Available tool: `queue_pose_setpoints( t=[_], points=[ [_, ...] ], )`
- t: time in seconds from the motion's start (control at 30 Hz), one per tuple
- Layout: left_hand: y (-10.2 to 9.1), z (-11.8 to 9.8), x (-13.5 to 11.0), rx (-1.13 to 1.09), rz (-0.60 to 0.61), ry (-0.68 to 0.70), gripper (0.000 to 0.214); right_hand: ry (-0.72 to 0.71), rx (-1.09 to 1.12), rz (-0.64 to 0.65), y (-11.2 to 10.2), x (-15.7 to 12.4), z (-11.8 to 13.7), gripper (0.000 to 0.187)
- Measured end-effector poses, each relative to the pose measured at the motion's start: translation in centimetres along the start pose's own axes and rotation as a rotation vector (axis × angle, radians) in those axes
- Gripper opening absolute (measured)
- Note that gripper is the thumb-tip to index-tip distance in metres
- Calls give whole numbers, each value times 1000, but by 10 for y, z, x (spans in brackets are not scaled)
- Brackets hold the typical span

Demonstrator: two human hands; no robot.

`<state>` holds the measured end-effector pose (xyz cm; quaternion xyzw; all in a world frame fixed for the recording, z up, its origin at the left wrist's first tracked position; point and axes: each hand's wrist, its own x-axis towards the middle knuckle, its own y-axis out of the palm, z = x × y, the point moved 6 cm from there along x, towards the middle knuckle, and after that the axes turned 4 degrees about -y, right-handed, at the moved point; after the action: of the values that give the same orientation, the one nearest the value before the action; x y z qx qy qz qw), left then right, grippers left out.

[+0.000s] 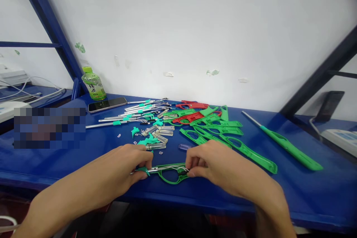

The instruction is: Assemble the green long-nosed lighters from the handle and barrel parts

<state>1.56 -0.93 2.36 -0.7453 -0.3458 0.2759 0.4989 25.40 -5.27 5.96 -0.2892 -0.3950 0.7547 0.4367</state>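
Note:
Near the table's front edge lies a green lighter shell half (168,182) with an oval finger loop. My left hand (132,161) pinches a metal lighter tube (153,169) at its teal collar, over the shell's left end. White wires (176,167) run from the tube along the shell toward a small black part (182,173). My right hand (205,160) is closed at the shell's right end, its fingertips at the wires and black part; exactly what they grip is partly hidden. Clear fuel tanks (166,132) and teal plastic pieces (135,131) lie just beyond my hands.
Metal tubes with teal collars (116,122) lie at back left, near a phone (107,104) and a green bottle (94,85). Green shells (251,154) and red shells (192,117) are heaped right of centre. A whole green lighter (290,149) lies farther right. A white wall stands behind.

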Motion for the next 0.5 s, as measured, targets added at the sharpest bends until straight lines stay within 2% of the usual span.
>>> queue_pose_setpoints(
  t=[0.1, 0.2, 0.33, 0.4, 0.5],
  points=[
    [1, 0, -1, -27, 70, -7, 10, 23, -27, 5, 2, -2, 2, 11],
    [-10, -2, 0, -56, 60, -1, 10, 30, -43, -8, 4, -6, 3, 11],
    [-37, 6, 5, -7, -108, -10, 33, 0, 21, -87, 13, -12, -1, 13],
    [-48, 16, 8, 68, -185, -57, 32, 14, 77, -146, 18, -14, -6, 13],
    [-52, 30, 11, 118, -207, -110, 32, 32, 154, -222, 28, -15, -14, 12]
  ],
)
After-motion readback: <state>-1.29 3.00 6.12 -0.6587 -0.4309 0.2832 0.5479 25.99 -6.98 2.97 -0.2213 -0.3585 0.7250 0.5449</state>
